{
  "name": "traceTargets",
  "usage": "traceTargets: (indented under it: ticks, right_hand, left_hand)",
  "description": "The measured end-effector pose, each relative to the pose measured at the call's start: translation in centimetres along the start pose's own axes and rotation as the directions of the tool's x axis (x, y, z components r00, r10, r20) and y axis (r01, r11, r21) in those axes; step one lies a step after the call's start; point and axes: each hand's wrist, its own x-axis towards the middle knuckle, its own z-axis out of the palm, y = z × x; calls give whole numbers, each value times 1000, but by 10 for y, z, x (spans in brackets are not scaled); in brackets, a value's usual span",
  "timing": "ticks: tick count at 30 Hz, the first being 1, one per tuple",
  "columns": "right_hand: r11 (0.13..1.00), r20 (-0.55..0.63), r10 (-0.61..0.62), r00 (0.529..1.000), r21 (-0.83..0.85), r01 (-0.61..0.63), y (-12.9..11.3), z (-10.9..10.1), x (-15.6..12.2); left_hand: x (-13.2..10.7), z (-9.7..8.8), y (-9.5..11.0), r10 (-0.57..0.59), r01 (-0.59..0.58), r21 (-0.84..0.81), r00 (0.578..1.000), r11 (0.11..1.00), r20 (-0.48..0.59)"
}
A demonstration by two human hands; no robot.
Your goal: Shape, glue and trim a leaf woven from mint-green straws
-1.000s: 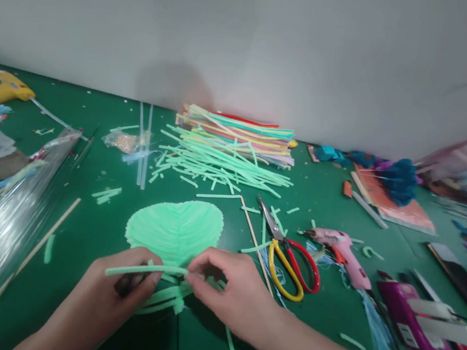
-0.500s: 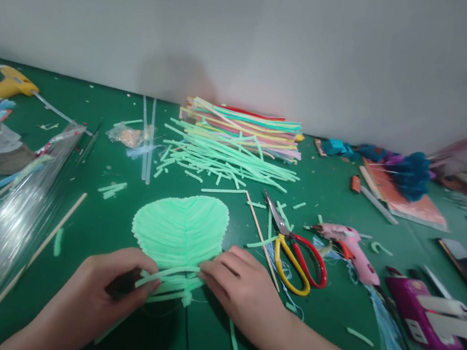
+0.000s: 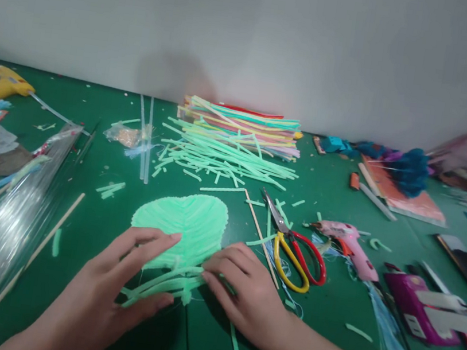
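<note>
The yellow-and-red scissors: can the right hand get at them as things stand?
Probably yes: the scissors lie close beyond the right hand, and the thin stick between looks easy to clear. Its fingers seem to pinch green strips, though, so they would likely have to let go.

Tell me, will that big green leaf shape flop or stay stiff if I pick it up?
The leaf shape would perhaps mostly stay stiff, as its narrow rows look packed tightly together. It's probably light, since it looks thin. The green strips at its near end may bend easily, because some already curve.
</note>
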Motion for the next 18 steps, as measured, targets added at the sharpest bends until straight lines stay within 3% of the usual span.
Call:
traceTargets:
  ticks: [4,7,10,14,16,18]
  right_hand:
    - [992,-105,104,989,78,-97,-8,-9,-1]
    - [986,-97,130,987,113,-119,-11,-18,1]
    - [951,18,242,970,194,-241,-10,-28,6]
    - [850,197,420,886,256,-460,-6,-43,11]
    - [840,249,428,869,246,-484,-6,-48,12]
    - [884,309,341,888,215,-414,-6,-50,13]
  left_hand:
    - [5,-3,12,77,-78,67,997,995,25]
    - [8,-4,13,32,-30,50,999,998,-30]
    - [13,-2,11,-105,107,40,994,993,-38]
    - [22,-1,5,-237,237,-20,971,971,-13]
    - [20,-1,1,-268,268,-19,963,963,-6]
    - [9,0,0,-232,230,47,972,972,30]
